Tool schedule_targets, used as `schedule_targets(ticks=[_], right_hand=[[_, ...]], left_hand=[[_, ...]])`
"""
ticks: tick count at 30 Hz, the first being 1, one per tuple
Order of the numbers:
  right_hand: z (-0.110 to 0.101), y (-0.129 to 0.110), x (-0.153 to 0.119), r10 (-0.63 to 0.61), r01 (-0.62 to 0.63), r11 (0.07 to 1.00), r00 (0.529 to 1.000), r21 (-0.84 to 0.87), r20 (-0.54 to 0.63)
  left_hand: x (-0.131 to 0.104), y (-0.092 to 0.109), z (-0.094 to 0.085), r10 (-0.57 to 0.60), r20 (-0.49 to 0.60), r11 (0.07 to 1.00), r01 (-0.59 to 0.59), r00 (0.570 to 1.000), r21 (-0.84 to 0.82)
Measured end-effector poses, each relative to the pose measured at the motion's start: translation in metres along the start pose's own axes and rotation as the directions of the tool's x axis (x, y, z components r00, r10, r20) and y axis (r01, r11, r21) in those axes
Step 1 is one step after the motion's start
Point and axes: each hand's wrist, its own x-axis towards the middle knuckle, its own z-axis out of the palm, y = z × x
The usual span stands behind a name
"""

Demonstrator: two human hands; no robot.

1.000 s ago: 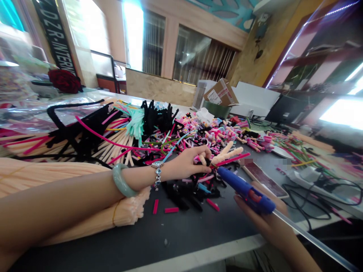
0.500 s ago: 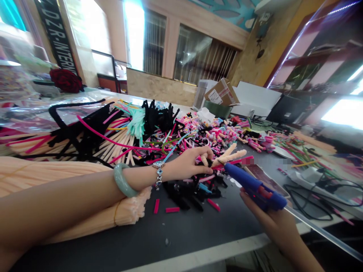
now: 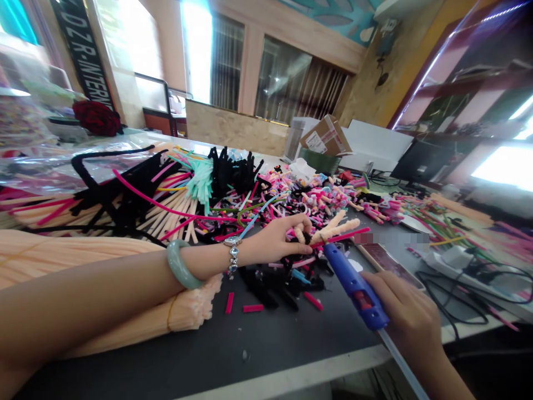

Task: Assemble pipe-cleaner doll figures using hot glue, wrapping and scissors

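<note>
Between the thumb and fingers of my left hand [image 3: 281, 240] is a small figure of bent pipe cleaners [image 3: 339, 226], peach-coloured with a bit of black; two peach strands stick out to the right. A bright pink pipe cleaner [image 3: 350, 235] lies along its lower side; I cannot tell whether it is joined on. My right hand [image 3: 410, 305] is wrapped round a blue glue gun [image 3: 353, 283], with a long clear glue stick [image 3: 402, 361] coming out of its back. The gun's nozzle is at the figure, close to the pink strand.
Peach pipe cleaner bundles [image 3: 191, 311] lie under my left forearm. A heap of small pink and coloured pieces [image 3: 328, 194] covers the table's middle. Short pink offcuts [image 3: 253, 308] lie in front. A power strip [image 3: 453, 261] with black cables is at the right. A cardboard box [image 3: 327, 136] stands behind.
My right hand has turned the glue gun steeper, its back end swinging down and left, the nozzle shifting slightly left. My left hand and the figure have barely moved.
</note>
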Motion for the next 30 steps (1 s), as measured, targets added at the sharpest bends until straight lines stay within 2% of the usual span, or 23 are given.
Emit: schedule_targets(ticks=[9,17,22,30], right_hand=[[-0.004,0.0066,0.0025,-0.192,0.195,0.965,0.981,-0.174,0.031],[-0.006,0.0049,0.0032,-0.206,0.21,0.965,0.978,-0.157,0.037],[-0.0067,-0.0015,0.0044,-0.135,0.14,0.981,0.99,-0.133,0.046],[-0.003,0.0001,0.0052,-0.199,0.2,0.976,0.98,-0.085,0.017]], left_hand=[[0.0008,-0.0004,-0.0001,0.006,-0.008,1.0,-0.006,1.0,-0.014],[0.0008,-0.002,0.0004,0.004,-0.026,1.0,-0.005,1.0,-0.011],[0.0011,-0.0024,0.0004,0.004,-0.017,1.0,-0.005,1.0,-0.016],[0.0005,-0.0008,0.0002,-0.022,-0.014,1.0,0.021,1.0,-0.021]])
